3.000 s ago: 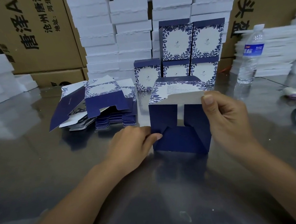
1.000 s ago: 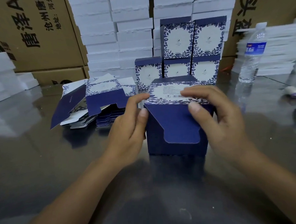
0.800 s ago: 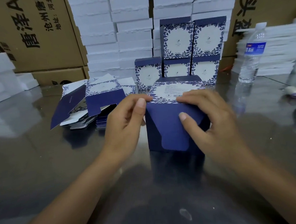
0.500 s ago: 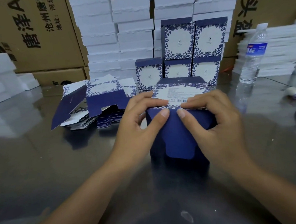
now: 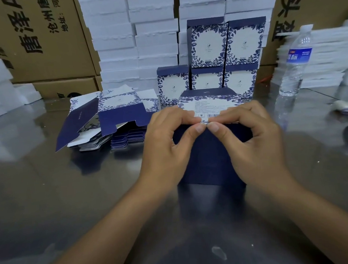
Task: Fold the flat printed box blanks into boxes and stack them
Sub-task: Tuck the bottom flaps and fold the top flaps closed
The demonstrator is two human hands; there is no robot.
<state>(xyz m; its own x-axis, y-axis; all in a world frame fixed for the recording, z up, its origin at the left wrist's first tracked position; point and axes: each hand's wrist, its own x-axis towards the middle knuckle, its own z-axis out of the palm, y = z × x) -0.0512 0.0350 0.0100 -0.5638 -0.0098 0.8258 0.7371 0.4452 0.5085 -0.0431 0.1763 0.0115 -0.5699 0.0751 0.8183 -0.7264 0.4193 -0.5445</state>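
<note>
A navy and white floral box (image 5: 209, 162) lies on its side at the middle of the steel table, its navy end facing me. My left hand (image 5: 170, 146) and my right hand (image 5: 251, 141) grip its top near edge. Both thumbs press the navy flap against the box end, and the fingers curl over the printed white panel with a barcode. A fanned pile of flat box blanks (image 5: 111, 123) lies to the left. Several folded boxes (image 5: 212, 68) stand stacked behind, two levels high.
Tall stacks of white foam trays (image 5: 134, 38) and brown cartons (image 5: 41, 38) line the back. A water bottle (image 5: 295, 61) stands at the right, with more white foam (image 5: 323, 57) behind it. Small white objects (image 5: 346, 107) lie at the right edge.
The navy flap that stood open toward me has been folded down and pushed against the box end. Both thumbs moved up together to the top edge.
</note>
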